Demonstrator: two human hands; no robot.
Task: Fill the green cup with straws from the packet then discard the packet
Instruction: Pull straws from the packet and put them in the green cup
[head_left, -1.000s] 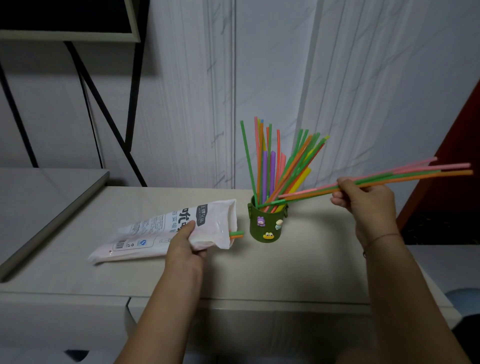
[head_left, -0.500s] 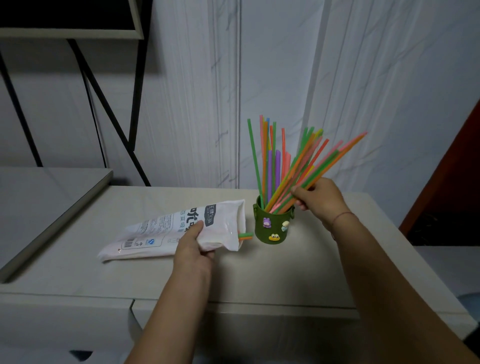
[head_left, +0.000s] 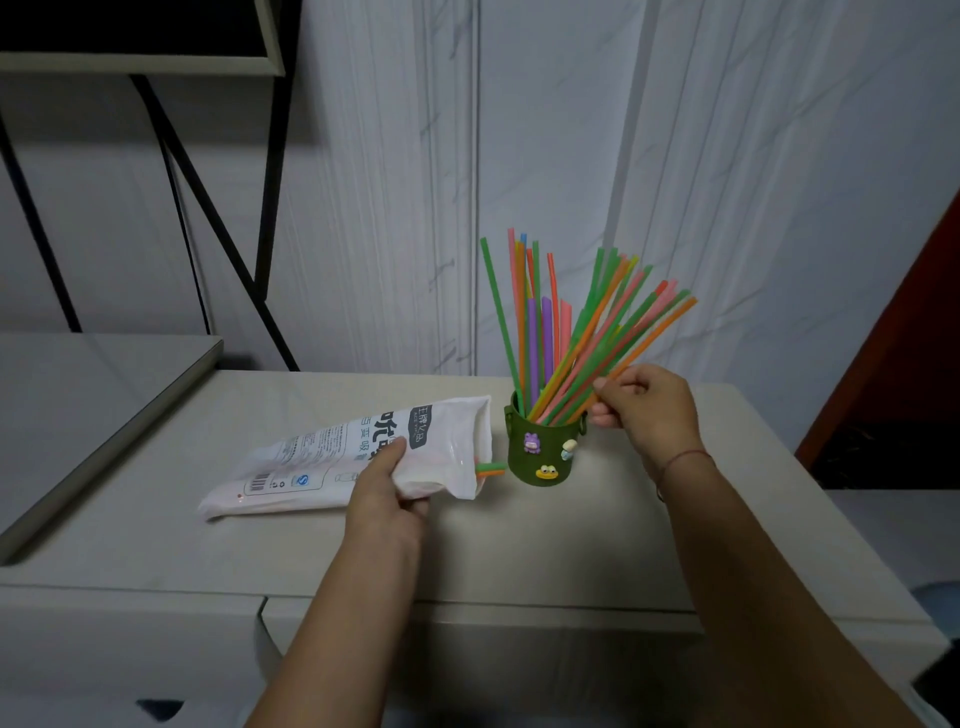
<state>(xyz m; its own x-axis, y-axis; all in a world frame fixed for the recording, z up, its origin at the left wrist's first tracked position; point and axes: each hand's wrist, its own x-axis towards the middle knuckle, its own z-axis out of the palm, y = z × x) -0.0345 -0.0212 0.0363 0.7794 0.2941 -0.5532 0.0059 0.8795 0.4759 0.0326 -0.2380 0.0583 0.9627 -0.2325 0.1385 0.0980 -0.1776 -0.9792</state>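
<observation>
Head view. The left hand (head_left: 387, 501) grips the packet (head_left: 322, 462) near its open mouth, thumb on top and fingers curled beneath. The packet is a long, crinkled pouch of glossy white plastic with dark print. It lies flat on the desk (head_left: 519, 545), mouth toward the green cup (head_left: 540, 452). Two straw ends (head_left: 489, 469), one green and one orange, protrude from the mouth, just beside the cup's base.

The right hand (head_left: 647, 410) is curled, thumb and fingertips pinching the right-leaning straws just above the cup rim. The cup is a short, matt, dark green cylinder bearing three small raised cartoon figures, and it stands upright toward the back of the desk. The straws (head_left: 561, 332) are thin, smooth plastic tubes in green, orange, pink, purple and yellow, fanned out of the cup. A thin red cord (head_left: 685, 457) circles the right wrist. The desk surface is pale, smooth and flat.
</observation>
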